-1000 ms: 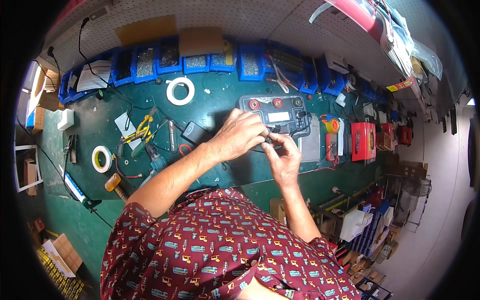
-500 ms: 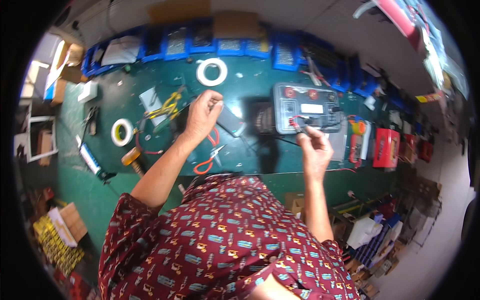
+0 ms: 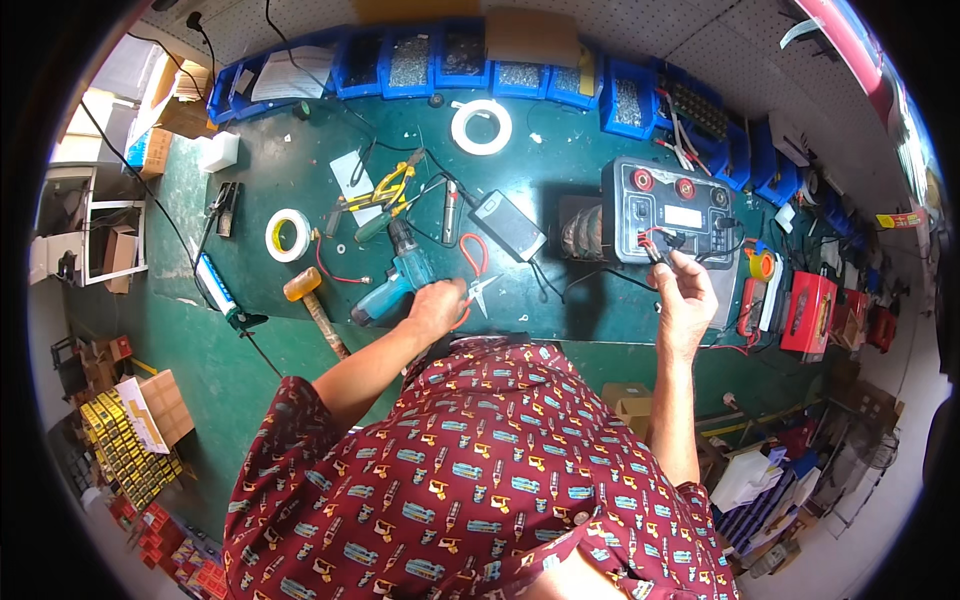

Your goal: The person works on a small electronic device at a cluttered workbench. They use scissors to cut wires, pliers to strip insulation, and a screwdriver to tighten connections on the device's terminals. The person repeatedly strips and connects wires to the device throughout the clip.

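Observation:
My right hand (image 3: pixel 684 300) pinches a small dark connector (image 3: pixel 660 264) at the front of a black box (image 3: pixel 625 172) with red and black terminals. Thin red wires (image 3: pixel 650 236) run beside the fingertips, and a black cable leads away to the left. My left hand (image 3: pixel 436 308) has its fingers curled by the lower loop of orange-handled scissors (image 3: pixel 480 298), partly covering that loop. What it holds, if anything, is hidden. Beside this hand, a teal cordless drill (image 3: pixel 410 268) lies on the green workbench (image 3: pixel 560 150). A black power adapter (image 3: pixel 508 226) lies beyond the scissors.
Blue bins (image 3: pixel 410 62) of small parts line the back. White tape rolls (image 3: pixel 481 127), yellow-handled pliers (image 3: pixel 392 186), a mallet (image 3: pixel 318 310) and a sealant tube (image 3: pixel 215 285) lie on the bench. A red box (image 3: pixel 808 312) stands at right, near an orange tape roll (image 3: pixel 762 265).
My left hand has come down toward the bench's front edge, to the scissors, uncovering the drill. My right hand stays at the box. The whole view has shifted and sharpened.

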A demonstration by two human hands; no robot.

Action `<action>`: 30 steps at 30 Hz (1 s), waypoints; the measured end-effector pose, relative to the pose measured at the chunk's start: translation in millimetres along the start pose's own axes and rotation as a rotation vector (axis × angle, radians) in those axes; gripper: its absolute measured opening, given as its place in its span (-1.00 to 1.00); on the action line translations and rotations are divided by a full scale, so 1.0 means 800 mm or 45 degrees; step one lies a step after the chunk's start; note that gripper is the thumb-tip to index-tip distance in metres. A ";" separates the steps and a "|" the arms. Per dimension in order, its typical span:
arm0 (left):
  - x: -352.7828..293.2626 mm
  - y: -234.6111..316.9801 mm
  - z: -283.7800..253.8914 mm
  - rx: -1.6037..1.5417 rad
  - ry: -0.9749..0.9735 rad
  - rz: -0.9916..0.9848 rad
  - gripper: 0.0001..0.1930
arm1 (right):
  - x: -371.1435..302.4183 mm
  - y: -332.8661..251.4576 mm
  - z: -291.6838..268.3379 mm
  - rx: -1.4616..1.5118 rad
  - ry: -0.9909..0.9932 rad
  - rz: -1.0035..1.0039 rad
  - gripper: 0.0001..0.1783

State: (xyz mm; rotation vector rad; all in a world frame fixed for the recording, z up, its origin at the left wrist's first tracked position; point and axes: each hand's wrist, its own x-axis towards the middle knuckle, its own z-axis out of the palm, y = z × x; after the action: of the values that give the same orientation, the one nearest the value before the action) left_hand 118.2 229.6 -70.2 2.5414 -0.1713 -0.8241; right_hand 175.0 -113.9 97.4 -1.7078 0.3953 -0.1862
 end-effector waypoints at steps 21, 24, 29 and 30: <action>0.056 -0.006 -0.002 0.822 -0.031 0.524 0.08 | 0.003 0.001 0.001 0.127 -0.026 -0.001 -0.70; 0.052 0.004 -0.025 0.865 0.000 0.579 0.06 | 0.002 0.002 -0.001 0.109 -0.028 0.015 -0.71; 0.066 0.007 -0.025 1.044 -0.055 0.606 -0.07 | 0.004 -0.004 0.001 0.097 -0.019 0.040 -0.71; 0.066 0.005 -0.022 0.978 -0.079 0.602 -0.20 | 0.002 -0.003 0.001 0.122 -0.026 0.032 -0.71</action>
State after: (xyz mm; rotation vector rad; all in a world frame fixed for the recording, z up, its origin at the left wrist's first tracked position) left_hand 171.3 219.3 -83.7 2.9372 -1.2665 -0.7278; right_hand 177.4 -113.2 99.3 -1.6086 0.3864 -0.1664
